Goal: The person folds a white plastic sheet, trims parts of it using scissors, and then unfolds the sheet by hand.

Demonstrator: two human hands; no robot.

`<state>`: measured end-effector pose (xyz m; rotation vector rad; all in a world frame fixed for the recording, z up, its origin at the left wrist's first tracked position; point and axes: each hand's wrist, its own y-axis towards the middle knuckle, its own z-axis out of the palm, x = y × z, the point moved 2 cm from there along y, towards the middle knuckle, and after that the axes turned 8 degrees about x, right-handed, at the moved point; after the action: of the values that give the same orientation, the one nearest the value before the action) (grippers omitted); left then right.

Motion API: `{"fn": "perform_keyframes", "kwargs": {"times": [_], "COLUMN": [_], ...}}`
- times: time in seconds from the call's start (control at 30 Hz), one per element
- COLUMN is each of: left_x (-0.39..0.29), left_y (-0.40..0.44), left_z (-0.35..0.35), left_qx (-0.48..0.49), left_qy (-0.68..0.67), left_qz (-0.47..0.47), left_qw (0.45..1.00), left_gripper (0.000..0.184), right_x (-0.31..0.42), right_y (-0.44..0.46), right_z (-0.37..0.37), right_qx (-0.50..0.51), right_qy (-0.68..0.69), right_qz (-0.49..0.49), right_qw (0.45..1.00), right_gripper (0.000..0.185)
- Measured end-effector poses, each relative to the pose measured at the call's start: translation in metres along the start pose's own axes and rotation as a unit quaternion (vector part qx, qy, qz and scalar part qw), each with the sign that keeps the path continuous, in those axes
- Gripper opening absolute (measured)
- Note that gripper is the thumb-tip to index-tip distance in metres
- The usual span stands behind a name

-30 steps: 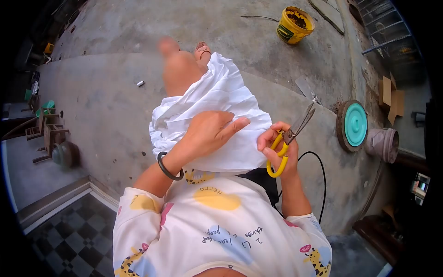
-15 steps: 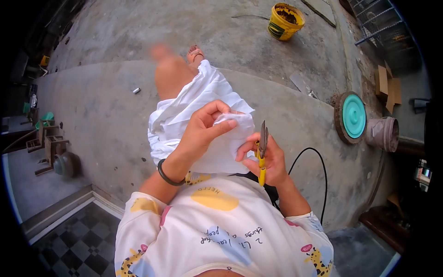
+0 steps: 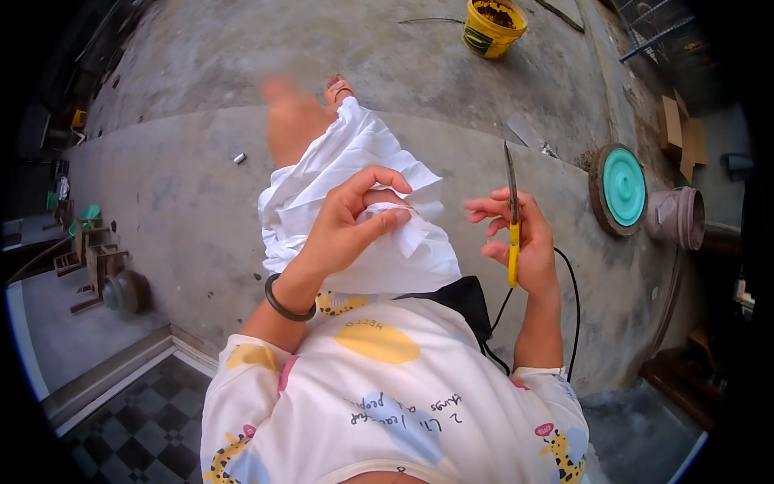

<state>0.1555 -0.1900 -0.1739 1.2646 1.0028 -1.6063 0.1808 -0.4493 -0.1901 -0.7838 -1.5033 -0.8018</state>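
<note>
Grey concrete floor [image 3: 185, 177] is stretching below the person; with the lap as the clock's centre, twelve o'clock is pointing away from the body. Printed shirt [image 3: 379, 347] is filling six o'clock. White cloth [image 3: 347, 149] is lying over the lap in many wrinkles, from the centre towards twelve o'clock. Yellow bucket [image 3: 494, 32] is standing on the floor at one o'clock, and at three o'clock a teal lid [image 3: 624, 185] is resting, well apart from the person. Left hand [image 3: 351, 222] is hovering over the middle of the cloth, pinching a small white fold [image 3: 409, 234] between thumb and fingers; whether this fold is joining the large cloth, I cannot tell. Right hand [image 3: 534, 250], at three o'clock and apart from the cloth, is holding scissors [image 3: 513, 242] loosely, its fingers partly spreading; how they are hooking the yellow handles, I cannot tell. The blades are pointing to twelve o'clock. Dark bangle [image 3: 278, 309] is circling the left wrist. Smallest, a white cylinder [image 3: 239, 158] is lying at ten o'clock.
</note>
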Motion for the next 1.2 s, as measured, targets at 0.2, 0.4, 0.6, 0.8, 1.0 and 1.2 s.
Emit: {"fn": "perform_keyframes", "kwargs": {"times": [0.2, 0.4, 0.6, 0.8, 1.0, 1.2], "left_x": [-0.004, -0.006, 0.017, 0.012, 0.015, 0.02], "left_y": [-0.002, -0.006, -0.007, -0.013, -0.016, -0.013], "left_z": [0.006, 0.001, -0.004, -0.008, -0.018, -0.008], "left_qx": [0.028, 0.012, 0.059, 0.04, 0.039, -0.035], "left_qy": [0.012, 0.08, 0.112, 0.187, 0.222, 0.13], "left_qz": [-0.035, -0.04, -0.112, -0.064, -0.038, 0.034], "left_qw": [0.999, 0.996, 0.986, 0.979, 0.974, 0.99], "left_gripper": [0.042, 0.037, 0.014, 0.023, 0.023, 0.023], "right_x": [-0.001, -0.001, 0.002, 0.013, 0.015, 0.02], "right_y": [0.036, 0.047, 0.059, 0.074, 0.078, 0.079], "right_z": [0.039, 0.053, 0.044, 0.046, 0.048, 0.048], "right_qx": [0.074, 0.087, -0.009, 0.025, 0.024, 0.015], "right_qy": [0.201, 0.081, 0.112, 0.048, 0.02, 0.044], "right_qz": [0.037, 0.013, -0.053, -0.047, -0.039, -0.048], "right_qw": [0.976, 0.993, 0.992, 0.997, 0.999, 0.998], "right_gripper": [0.044, 0.041, 0.044, 0.044, 0.044, 0.043]}}
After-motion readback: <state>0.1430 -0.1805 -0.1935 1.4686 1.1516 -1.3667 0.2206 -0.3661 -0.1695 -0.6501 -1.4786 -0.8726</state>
